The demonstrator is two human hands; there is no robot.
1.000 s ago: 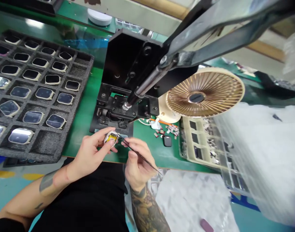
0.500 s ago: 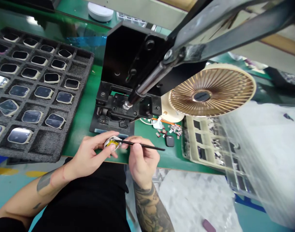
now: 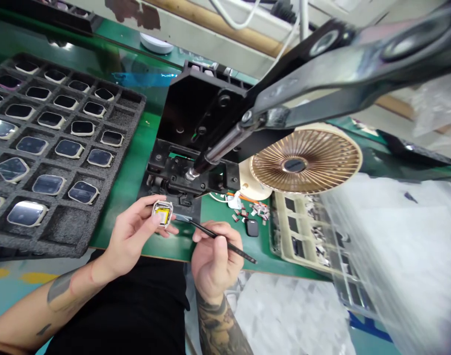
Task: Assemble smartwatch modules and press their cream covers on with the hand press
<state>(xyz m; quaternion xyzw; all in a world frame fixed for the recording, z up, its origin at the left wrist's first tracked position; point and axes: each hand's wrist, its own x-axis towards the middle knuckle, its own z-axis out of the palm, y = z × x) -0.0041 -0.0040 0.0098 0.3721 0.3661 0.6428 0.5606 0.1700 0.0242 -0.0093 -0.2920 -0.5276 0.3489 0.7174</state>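
Observation:
My left hand [image 3: 134, 231] grips an opened smartwatch case [image 3: 167, 206] between thumb and fingers, its inside facing up. A yellow part shows within the pale frame, with the thumb over one side of it. In my right hand [image 3: 218, 261] is a pair of slim black tweezers [image 3: 203, 228], held like a pen. Their tips point left, a short way from the watch case's right edge. Both hands are above the near edge of the green bench, in front of a black press [image 3: 195, 123].
A grey foam tray [image 3: 110, 182] of watches lies left. The press's metal lever [image 3: 321, 74] reaches up right. Right of the press are a fan [image 3: 306, 160], a black square piece [image 3: 252, 228], scattered small parts [image 3: 260, 209] and a compartment box [image 3: 280, 236]. Plastic sheeting [image 3: 406, 236] covers the far right.
The tweezers have drawn back to the right, off the watch case. My left hand has tilted the case so its inside faces me more. The camera view has shifted.

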